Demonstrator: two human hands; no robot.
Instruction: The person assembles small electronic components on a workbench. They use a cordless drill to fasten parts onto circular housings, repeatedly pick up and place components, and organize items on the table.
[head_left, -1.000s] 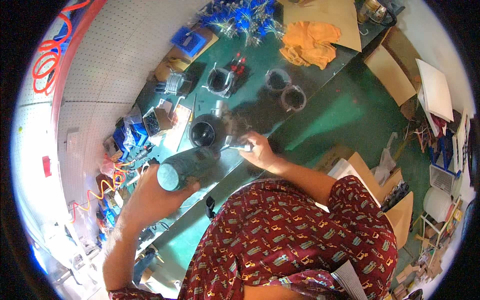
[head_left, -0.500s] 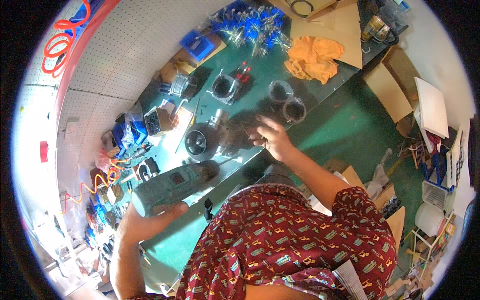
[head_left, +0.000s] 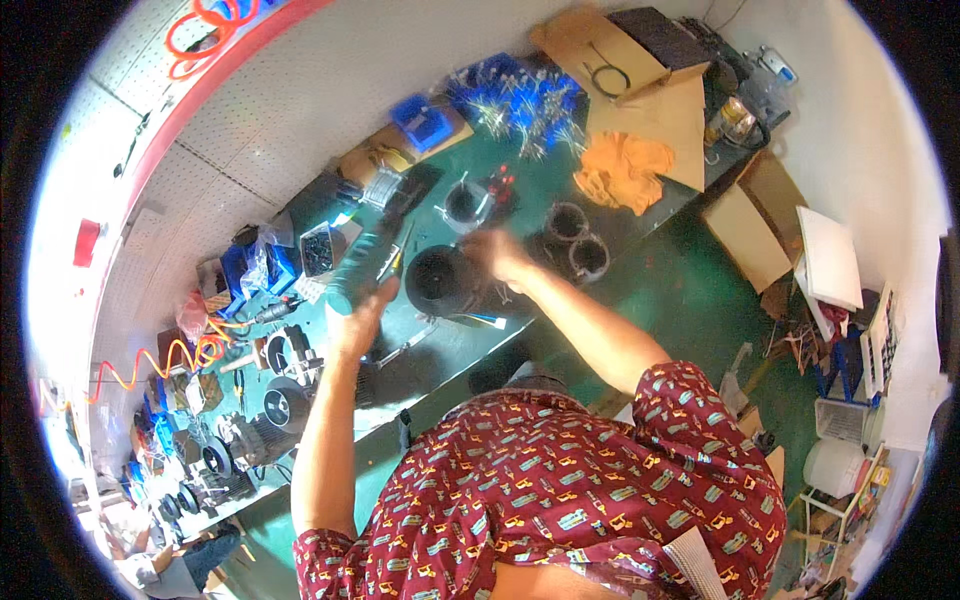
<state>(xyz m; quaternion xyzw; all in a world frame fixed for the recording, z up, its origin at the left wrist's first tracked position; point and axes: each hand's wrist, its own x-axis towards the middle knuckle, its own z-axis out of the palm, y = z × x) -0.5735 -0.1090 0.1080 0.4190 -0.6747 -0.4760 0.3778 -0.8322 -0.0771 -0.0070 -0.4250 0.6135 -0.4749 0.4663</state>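
A green power drill (head_left: 358,262) is gripped in my left hand (head_left: 362,318), its dark front end pointing away toward the back of the bench. Just right of it stands a motor-like part with a round black housing (head_left: 440,280). My right hand (head_left: 497,258) is at the far right side of this housing, fingers curled together and slightly blurred; whatever is between them is hidden. Beyond it sits a ring-shaped metal bracket (head_left: 465,203) beside some small red pieces (head_left: 501,184). To the right, two more round rings (head_left: 588,257) lie together.
An orange cloth (head_left: 625,170), a blue bin (head_left: 421,122) and a pile of blue-and-silver wired parts (head_left: 520,105) are on the far side of the green bench (head_left: 400,395). More motors (head_left: 285,402) line the left. Cardboard boxes (head_left: 755,235) stand beyond the right edge.
My left hand has swung the drill up and away, farther over the bench. My right hand has moved left and farther away, to the black housing. The view has shifted slightly.
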